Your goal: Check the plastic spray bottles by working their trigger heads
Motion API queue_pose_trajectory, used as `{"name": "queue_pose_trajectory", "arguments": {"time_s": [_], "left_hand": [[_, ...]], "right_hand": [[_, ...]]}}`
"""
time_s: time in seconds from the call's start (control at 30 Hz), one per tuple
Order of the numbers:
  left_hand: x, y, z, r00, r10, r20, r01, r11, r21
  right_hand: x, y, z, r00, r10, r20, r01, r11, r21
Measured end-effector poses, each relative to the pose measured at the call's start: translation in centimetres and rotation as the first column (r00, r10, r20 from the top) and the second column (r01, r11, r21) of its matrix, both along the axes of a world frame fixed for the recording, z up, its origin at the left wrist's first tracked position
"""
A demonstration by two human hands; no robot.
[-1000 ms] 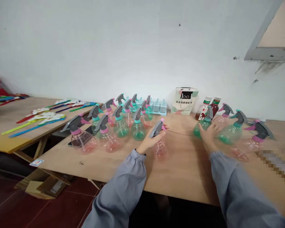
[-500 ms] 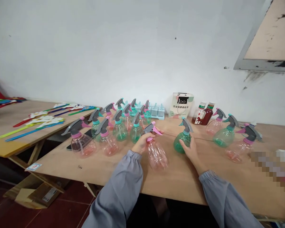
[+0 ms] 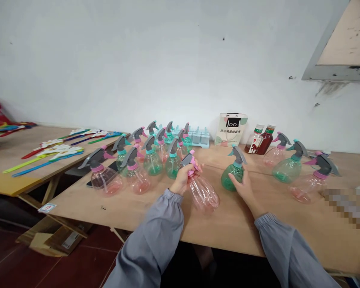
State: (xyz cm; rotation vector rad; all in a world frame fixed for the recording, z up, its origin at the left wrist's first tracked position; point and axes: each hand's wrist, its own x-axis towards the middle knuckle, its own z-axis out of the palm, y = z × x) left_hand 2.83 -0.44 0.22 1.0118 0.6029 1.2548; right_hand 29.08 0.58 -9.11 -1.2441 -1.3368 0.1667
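My left hand is closed around the neck and grey-pink trigger head of a clear pink spray bottle, which tilts with its base toward the right. To the right, my right hand wraps the side of a green spray bottle standing upright on the table, thumb across its front. A group of pink and green spray bottles stands left of my left hand. Beyond my right hand are another green spray bottle and two pink ones, the nearer pink spray bottle closest to me.
Against the wall stand a pale blue mould tray, a paper bag and two drink bottles, including a dark red bottle. A phone lies under the left bottles. Colourful flower-shaped items lie on the left table; a cardboard box sits below.
The pink bottle in my left hand has tilted further, its base swinging right, and my fingers now close over its trigger head. My right hand stays on the green bottle. The view has shifted slightly.
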Motion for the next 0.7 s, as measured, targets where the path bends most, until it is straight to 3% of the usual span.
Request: {"name": "queue_pose_trajectory", "arguments": {"time_s": [0.23, 0.37, 0.53, 0.7], "left_hand": [[0.1, 0.2, -0.2, 0.998, -0.061, -0.002, 0.061, 0.994, -0.096], [1.0, 0.4, -0.9, 0.993, -0.008, 0.115, 0.018, 0.996, -0.092], [1.9, 0.0, -1.1, 0.998, -0.045, 0.040, 0.049, 0.994, -0.094], [2.2, -0.1, -1.0, 0.989, -0.067, 0.132, 0.078, 0.994, -0.078]], "right_hand": [[-0.1, 0.1, 0.0, 1.000, 0.008, -0.012, -0.009, 1.000, -0.022], [0.0, 0.2, 0.0, 1.000, 0.015, -0.019, -0.015, 1.000, -0.013], [0.1, 0.3, -0.2, 1.000, 0.023, -0.021, -0.023, 1.000, -0.010], [-0.1, 0.3, -0.2, 0.999, 0.023, -0.028, -0.023, 1.000, -0.001]]}}
